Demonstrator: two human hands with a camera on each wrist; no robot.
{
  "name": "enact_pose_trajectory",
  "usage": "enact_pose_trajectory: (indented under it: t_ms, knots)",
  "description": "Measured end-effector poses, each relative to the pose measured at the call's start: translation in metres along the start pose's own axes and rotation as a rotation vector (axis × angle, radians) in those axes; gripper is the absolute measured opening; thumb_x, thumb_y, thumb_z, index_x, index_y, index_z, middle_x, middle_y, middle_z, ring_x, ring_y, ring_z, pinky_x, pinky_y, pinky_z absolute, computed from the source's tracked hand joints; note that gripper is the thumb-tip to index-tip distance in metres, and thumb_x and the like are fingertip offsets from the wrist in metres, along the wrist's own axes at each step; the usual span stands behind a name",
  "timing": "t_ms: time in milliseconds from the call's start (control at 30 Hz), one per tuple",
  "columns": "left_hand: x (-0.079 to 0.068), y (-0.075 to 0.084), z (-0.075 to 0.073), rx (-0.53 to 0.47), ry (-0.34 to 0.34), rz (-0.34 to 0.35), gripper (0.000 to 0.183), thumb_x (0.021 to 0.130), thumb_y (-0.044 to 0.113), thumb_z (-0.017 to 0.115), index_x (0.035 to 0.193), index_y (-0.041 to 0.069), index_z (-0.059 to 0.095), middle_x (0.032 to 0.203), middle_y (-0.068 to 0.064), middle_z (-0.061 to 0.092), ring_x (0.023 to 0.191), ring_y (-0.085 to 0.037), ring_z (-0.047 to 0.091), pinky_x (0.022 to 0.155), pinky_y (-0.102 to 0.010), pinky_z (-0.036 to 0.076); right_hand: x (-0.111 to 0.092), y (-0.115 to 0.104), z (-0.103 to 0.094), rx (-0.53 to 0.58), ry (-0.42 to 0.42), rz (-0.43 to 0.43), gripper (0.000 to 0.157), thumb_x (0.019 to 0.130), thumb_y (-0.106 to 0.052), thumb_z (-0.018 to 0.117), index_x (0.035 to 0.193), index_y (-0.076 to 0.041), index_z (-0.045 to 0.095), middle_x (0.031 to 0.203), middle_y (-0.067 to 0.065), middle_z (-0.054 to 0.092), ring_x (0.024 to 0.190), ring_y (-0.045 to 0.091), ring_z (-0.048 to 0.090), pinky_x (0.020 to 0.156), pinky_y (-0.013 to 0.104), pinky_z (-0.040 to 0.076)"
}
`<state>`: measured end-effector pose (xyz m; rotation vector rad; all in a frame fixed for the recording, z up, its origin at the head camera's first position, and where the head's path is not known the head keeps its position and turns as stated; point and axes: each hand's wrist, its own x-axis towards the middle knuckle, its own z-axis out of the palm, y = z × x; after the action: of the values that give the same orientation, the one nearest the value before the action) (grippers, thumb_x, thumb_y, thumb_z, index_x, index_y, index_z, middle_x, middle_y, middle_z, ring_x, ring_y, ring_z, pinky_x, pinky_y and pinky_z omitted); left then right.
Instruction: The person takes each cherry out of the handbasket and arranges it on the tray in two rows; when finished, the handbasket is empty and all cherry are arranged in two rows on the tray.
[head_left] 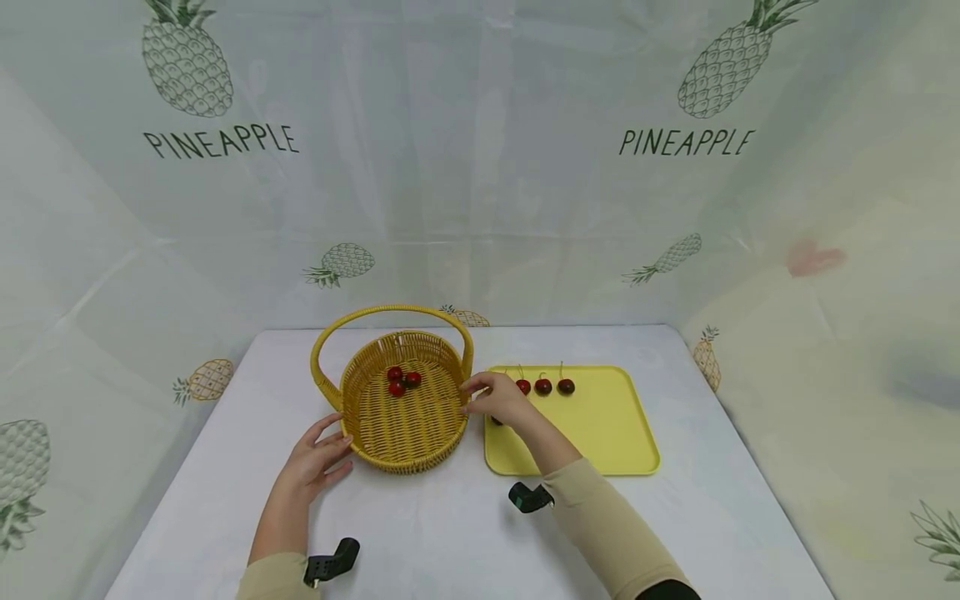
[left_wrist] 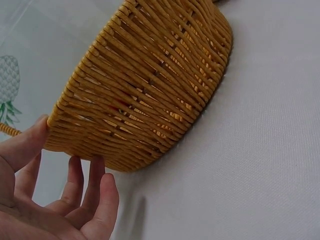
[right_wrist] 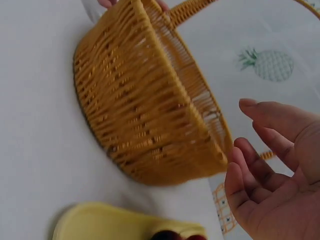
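Note:
A round yellow-brown wicker basket (head_left: 405, 462) with a tall arched handle stands on the table, and three red cherries (head_left: 396, 388) lie inside. My left hand (head_left: 318, 458) is at the basket's left side. Its thumb tip meets the rim in the left wrist view, while loosely spread fingers (left_wrist: 75, 175) reach the outer wall. On the opposite side my right hand (head_left: 498, 398) has its relaxed fingertips close to the rim and nothing in its grasp. Several dark red cherries (head_left: 543, 387) with stems lie on a yellow tray (head_left: 600, 433), one partly hidden by the right hand.
The tray sits to the right of the basket, partly under my right forearm. A white cloth covers the table (head_left: 420, 533). Behind it hangs a pale curtain (head_left: 465, 192) printed with pineapples.

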<state>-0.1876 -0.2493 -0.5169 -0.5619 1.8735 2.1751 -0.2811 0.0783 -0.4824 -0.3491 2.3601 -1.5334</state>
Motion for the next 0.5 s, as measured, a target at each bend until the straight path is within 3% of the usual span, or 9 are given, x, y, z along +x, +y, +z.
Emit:
enact_pose_trajectory:
  t_ms: [167,367,500]
  knots:
    - [0.001,0.0,-0.001,-0.01,-0.004,0.002,0.068,0.094,0.01,0.066,0.151,0.015,0.03,0.121,-0.005,0.057,0.094,-0.014,0.062,0.086,-0.041,0.051,0.009,-0.011,0.015,-0.026,-0.025,-0.023,0.032,0.079,-0.01,0.081,0.109,-0.007,0.07,0.106,0.008,0.064,0.085,0.017,0.057,0.07,0.029,0.048]
    - [0.0,0.0,-0.001,-0.008,-0.002,0.001,0.065,0.095,0.009,0.064,0.151,0.015,0.031,0.137,-0.017,0.046,0.097,-0.014,0.061,0.085,-0.041,0.051,0.021,-0.021,0.029,-0.047,-0.043,-0.054,0.033,0.079,-0.011,0.082,0.11,-0.007,0.07,0.104,0.004,0.065,0.087,0.016,0.059,0.073,0.03,0.051]
    - [0.0,0.0,-0.001,-0.014,0.003,0.002,0.066,0.094,0.009,0.065,0.151,0.015,0.031,0.134,-0.016,0.049,0.096,-0.014,0.062,0.087,-0.042,0.05,0.031,-0.024,0.037,-0.064,-0.058,-0.062,0.033,0.08,-0.011,0.081,0.111,-0.006,0.07,0.103,0.001,0.065,0.088,0.016,0.06,0.073,0.031,0.052]
